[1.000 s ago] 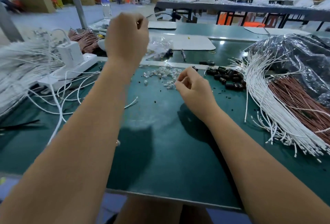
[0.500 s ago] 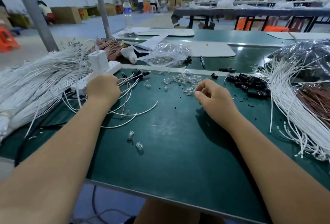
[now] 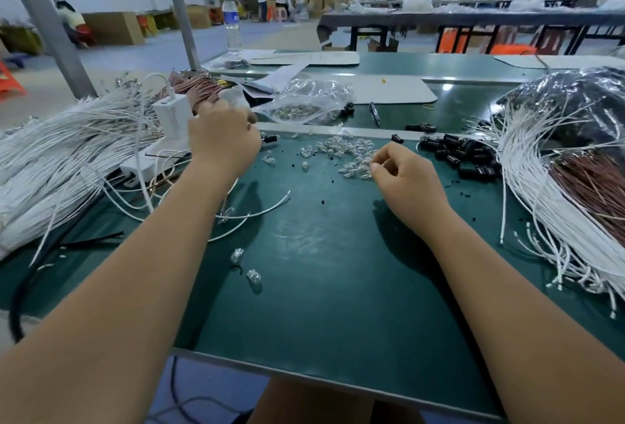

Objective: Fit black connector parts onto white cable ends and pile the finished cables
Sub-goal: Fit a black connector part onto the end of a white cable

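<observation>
A heap of black connector parts (image 3: 463, 156) lies at the back right of the green table (image 3: 338, 288). Beside it fans a thick bundle of white cables (image 3: 548, 193). My right hand (image 3: 406, 176) rests by a scatter of small clear bulbs (image 3: 348, 153), thumb and forefinger pinching one of them. My left hand (image 3: 223, 139) hovers curled over loose white cables (image 3: 250, 213), back to the camera, fingers hidden. A black connector end (image 3: 269, 139) pokes out just right of it. A big pile of white cables (image 3: 50, 153) lies at the left.
A white power strip with a charger (image 3: 172, 115) sits behind my left hand. A clear bag of bulbs (image 3: 304, 102), a pen (image 3: 374, 112) and a water bottle (image 3: 231, 24) stand further back. Two stray bulbs (image 3: 245, 266) lie mid-table. Metal posts (image 3: 50, 24) rise at the left.
My left hand came down from a raised fist to the loose cables at the left, then shifted slightly right. My right hand stayed at the bulbs.
</observation>
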`<state>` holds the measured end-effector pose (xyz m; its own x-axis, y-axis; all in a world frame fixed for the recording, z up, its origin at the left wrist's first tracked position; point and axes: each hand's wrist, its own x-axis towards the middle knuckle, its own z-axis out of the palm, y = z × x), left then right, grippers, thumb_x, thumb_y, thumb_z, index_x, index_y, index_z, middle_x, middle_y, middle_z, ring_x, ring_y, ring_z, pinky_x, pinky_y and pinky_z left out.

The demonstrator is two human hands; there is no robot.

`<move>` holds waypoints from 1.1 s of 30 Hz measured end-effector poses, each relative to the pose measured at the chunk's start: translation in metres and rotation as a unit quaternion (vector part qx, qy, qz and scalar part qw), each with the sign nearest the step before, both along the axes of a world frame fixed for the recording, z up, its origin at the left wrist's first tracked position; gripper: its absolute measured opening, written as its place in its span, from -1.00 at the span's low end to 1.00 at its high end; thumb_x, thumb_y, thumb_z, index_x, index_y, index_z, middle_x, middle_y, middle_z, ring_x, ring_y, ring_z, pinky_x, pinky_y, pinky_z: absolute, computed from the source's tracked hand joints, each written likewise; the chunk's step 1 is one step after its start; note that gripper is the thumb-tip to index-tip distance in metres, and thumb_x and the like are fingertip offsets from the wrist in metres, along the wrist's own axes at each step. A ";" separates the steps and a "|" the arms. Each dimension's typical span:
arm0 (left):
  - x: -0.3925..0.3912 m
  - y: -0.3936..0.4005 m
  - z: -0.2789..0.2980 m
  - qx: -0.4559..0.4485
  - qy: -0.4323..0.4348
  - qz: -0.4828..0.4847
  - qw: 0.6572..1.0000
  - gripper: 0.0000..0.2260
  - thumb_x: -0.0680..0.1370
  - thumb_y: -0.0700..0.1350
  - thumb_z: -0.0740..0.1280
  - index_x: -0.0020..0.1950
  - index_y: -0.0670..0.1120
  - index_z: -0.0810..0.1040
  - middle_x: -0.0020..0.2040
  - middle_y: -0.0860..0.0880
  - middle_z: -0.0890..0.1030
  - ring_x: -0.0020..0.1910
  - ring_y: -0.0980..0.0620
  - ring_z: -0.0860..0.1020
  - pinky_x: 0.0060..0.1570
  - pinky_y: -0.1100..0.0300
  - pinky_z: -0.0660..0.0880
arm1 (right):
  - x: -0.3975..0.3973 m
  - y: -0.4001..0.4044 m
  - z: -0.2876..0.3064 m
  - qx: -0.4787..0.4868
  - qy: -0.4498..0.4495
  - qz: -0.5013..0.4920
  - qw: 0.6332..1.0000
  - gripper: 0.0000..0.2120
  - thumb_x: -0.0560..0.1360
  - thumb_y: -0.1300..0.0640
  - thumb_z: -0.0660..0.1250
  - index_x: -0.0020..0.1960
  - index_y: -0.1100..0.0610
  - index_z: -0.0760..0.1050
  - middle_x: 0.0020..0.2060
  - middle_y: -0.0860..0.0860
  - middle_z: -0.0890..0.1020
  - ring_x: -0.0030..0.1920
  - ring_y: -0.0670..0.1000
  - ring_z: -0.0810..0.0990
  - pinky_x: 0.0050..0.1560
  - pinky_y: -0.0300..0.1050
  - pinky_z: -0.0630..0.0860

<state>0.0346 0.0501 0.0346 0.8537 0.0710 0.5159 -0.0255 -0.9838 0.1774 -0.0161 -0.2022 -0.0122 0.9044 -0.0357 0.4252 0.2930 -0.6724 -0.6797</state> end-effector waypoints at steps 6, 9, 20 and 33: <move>-0.028 -0.116 -0.006 -0.179 0.086 -0.267 0.943 -0.77 0.55 -0.17 0.20 0.01 0.02 0.64 -0.41 0.15 0.50 -0.51 0.21 0.38 -0.42 0.23 0.33 | 0.004 -0.042 0.010 -0.100 -0.019 -0.159 0.982 -0.89 0.53 0.21 0.19 -0.02 0.17 0.48 -0.08 0.10 0.54 -0.08 0.12 0.48 -0.14 -0.06 0.40; -0.035 -0.166 -0.016 -0.204 0.155 -0.335 0.907 -0.76 0.54 -0.14 0.21 0.02 0.05 0.65 -0.40 0.16 0.51 -0.57 0.24 0.39 -0.45 0.28 0.27 | 0.003 -0.072 0.014 -0.169 0.021 -0.274 0.947 -0.78 0.48 0.27 0.19 0.10 0.20 0.48 0.09 0.19 0.50 0.03 0.17 0.43 0.01 -0.02 0.36; -0.029 -0.191 -0.048 -0.341 0.224 -0.349 0.844 -0.78 0.57 -0.16 0.22 -0.01 0.04 0.65 -0.12 0.11 0.65 -0.34 0.30 0.50 -0.28 0.37 0.39 | 0.003 -0.095 0.004 -0.263 0.109 -0.403 0.870 -0.74 0.49 0.26 0.22 0.17 0.21 0.48 0.17 0.18 0.52 0.20 0.21 0.41 0.22 0.03 0.32; -0.035 -0.185 -0.051 -0.334 0.213 -0.366 0.842 -0.78 0.59 -0.15 0.23 0.00 0.05 0.65 -0.10 0.08 0.66 -0.36 0.31 0.48 -0.26 0.35 0.40 | 0.002 -0.100 0.002 -0.197 0.070 -0.430 0.878 -0.83 0.48 0.33 0.26 0.05 0.28 0.52 0.16 0.23 0.50 0.19 0.23 0.42 0.05 0.03 0.42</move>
